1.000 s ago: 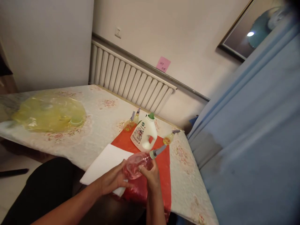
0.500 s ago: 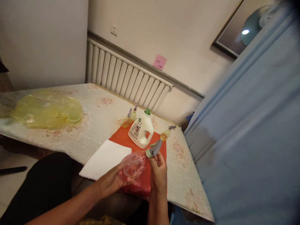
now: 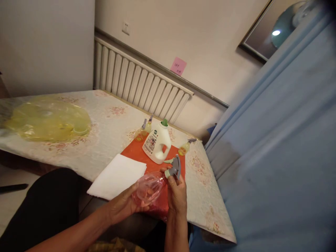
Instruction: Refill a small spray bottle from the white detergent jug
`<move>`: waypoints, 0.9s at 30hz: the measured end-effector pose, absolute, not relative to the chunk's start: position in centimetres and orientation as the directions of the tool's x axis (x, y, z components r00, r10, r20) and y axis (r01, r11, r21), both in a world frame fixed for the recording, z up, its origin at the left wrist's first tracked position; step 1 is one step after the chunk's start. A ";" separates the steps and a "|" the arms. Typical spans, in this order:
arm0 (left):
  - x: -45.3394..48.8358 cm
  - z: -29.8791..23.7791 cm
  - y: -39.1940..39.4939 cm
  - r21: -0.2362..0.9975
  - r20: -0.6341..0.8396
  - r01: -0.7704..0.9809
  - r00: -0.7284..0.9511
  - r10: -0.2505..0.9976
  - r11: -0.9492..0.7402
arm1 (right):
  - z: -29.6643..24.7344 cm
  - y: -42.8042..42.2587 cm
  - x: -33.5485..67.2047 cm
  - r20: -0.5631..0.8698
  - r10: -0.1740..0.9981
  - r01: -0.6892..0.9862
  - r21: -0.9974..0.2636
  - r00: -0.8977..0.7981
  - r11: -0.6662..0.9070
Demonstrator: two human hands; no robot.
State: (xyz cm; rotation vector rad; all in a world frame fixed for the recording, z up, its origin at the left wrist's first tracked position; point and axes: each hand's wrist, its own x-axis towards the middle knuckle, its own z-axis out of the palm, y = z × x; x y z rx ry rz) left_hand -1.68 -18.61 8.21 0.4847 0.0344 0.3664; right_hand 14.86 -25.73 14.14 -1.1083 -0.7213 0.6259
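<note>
A clear pinkish spray bottle point(image 3: 150, 187) lies tilted between my hands, above the front edge of the red sheet. My left hand point(image 3: 126, 204) is closed around the bottle's body from below. At the neck, my right hand point(image 3: 177, 190) has its fingers on the pale green collar of the grey spray head point(image 3: 174, 169). Just beyond stands a white jug point(image 3: 157, 143) with a green cap, upright on the red sheet point(image 3: 131, 148). A folded white cloth point(image 3: 117, 176) lies left of the bottle.
Two small spray bottles with yellow liquid point(image 3: 141, 133) stand behind the jug, and another yellow spray bottle point(image 3: 184, 148) is to its right. A yellow plastic bag point(image 3: 49, 120) covers the table's left part. A blue curtain point(image 3: 275, 147) hangs along the right side.
The spray head has turned on the bottle's neck, its grey trigger now facing more to the right. My right fingers have shifted around the collar. The view has moved slightly.
</note>
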 end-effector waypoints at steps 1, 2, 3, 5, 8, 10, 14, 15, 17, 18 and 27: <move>-1.7 8.4 -18.7 0.462 0.058 -0.336 0.935 0.350 0.821 | 14.1 -25.8 14.9 0.199 0.758 -0.088 -0.943 0.620 0.320; -1.7 8.5 -18.7 0.465 0.064 -0.337 0.935 0.349 0.819 | 14.0 -25.8 15.0 0.193 0.756 -0.084 -0.947 0.626 0.311; -1.7 8.7 -18.8 0.468 0.068 -0.337 0.936 0.346 0.817 | 14.0 -25.8 15.0 0.184 0.753 -0.081 -0.951 0.632 0.300; -1.7 8.8 -18.8 0.471 0.075 -0.336 0.936 0.343 0.815 | 14.0 -25.8 15.0 0.159 0.745 -0.083 -0.957 0.648 0.277; -1.6 8.6 -18.8 0.480 0.063 -0.341 0.932 0.356 0.808 | 14.0 -25.6 14.9 0.132 0.721 -0.101 -0.957 0.680 0.271; -1.6 8.5 -18.8 0.488 0.055 -0.344 0.929 0.365 0.802 | 13.9 -25.5 14.8 0.130 0.704 -0.104 -0.955 0.698 0.279; -1.6 8.7 -18.7 0.495 0.048 -0.338 0.931 0.362 0.801 | 13.6 -25.4 14.8 0.150 0.700 -0.076 -0.957 0.699 0.282; -1.6 8.7 -18.7 0.498 0.051 -0.336 0.931 0.360 0.800 | 13.6 -25.4 14.8 0.157 0.703 -0.068 -0.957 0.694 0.282; -1.6 8.5 -18.6 0.499 0.072 -0.344 0.931 0.358 0.795 | 13.6 -25.5 14.7 0.176 0.711 -0.065 -0.952 0.681 0.298; -1.6 8.4 -18.5 0.498 0.086 -0.349 0.931 0.355 0.794 | 13.7 -25.6 14.7 0.185 0.719 -0.074 -0.947 0.670 0.312; -1.8 8.3 -18.6 0.487 0.076 -0.338 0.935 0.347 0.805 | 13.6 -25.7 14.6 0.154 0.746 -0.151 -0.934 0.648 0.323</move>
